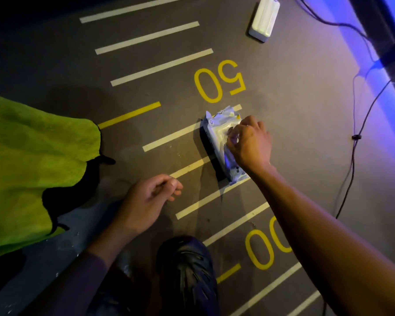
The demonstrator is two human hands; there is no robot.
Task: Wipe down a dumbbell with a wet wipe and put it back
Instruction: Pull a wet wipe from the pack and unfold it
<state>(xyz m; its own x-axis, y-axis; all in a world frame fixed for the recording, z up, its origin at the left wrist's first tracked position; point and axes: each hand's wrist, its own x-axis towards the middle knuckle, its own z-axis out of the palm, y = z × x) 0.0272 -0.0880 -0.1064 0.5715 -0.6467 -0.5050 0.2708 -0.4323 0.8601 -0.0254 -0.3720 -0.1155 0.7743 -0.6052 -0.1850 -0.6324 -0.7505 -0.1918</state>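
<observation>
A pale blue-and-white pack of wet wipes (219, 133) lies on the dark gym floor near the yellow number 50. My right hand (249, 144) is on top of the pack, its fingertips pinching at the pack's opening flap. My left hand (149, 199) hovers low over the floor to the left, fingers loosely curled and holding nothing. No dumbbell shows in the head view.
A green towel (32, 160) lies spread at the left. A white rectangular device (263, 18) sits at the top, with black cables (354, 137) running along the right. A dark shoe (187, 277) is at the bottom centre. White and yellow lines mark the floor.
</observation>
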